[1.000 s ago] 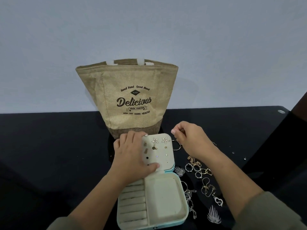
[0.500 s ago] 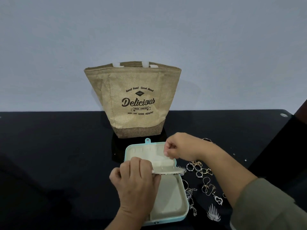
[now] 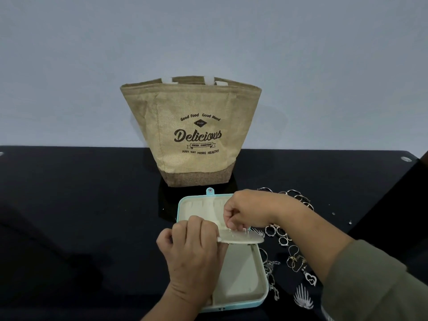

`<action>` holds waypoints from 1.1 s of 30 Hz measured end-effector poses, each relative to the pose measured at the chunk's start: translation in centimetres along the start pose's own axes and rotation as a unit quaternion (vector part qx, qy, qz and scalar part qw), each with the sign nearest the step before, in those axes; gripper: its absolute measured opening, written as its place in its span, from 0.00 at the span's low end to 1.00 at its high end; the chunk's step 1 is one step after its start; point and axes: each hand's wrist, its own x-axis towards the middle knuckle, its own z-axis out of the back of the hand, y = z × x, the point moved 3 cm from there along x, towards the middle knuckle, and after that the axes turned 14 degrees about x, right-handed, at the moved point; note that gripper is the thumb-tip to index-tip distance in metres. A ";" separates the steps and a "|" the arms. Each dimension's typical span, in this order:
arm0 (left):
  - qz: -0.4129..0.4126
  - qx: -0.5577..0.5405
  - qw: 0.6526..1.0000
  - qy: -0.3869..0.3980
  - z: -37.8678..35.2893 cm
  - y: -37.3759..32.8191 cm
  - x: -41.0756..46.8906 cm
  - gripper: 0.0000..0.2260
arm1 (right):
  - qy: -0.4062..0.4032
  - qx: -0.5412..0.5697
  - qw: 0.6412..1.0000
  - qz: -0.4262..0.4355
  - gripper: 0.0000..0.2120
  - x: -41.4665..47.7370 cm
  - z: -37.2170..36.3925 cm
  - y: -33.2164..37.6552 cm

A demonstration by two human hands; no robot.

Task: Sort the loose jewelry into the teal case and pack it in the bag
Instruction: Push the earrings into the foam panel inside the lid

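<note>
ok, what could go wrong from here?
1. Left hand holds the earring panel nearly flat while right hand pinches at the earring posts; a small piece could slip onto the black table and be hard to spot.
2. The right forearm hangs over the loose jewelry and might sweep it.

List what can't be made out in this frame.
Head view only.
Inside of the bag: hidden by its front wall.
Underside of the panel: faces down, away from the camera.
What the right hand pinches at the panel: too small, behind its fingers.
Left half of the case: covered by the left hand.
Some jewelry: under the right forearm.
</note>
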 end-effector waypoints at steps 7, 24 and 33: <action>0.005 -0.007 1.000 -0.004 0.0 0.0 0.0 0.20 | 0.009 -0.058 0.998 -0.006 0.10 0.3 -0.3 0.7; 0.002 -0.009 1.000 0.009 0.0 0.1 -0.1 0.23 | 0.030 -0.067 0.997 -0.027 0.05 0.4 -0.3 -0.3; 0.006 -0.008 1.000 0.009 -0.1 0.0 -0.1 0.23 | 0.055 -0.062 0.996 -0.022 0.06 0.7 -0.3 -0.8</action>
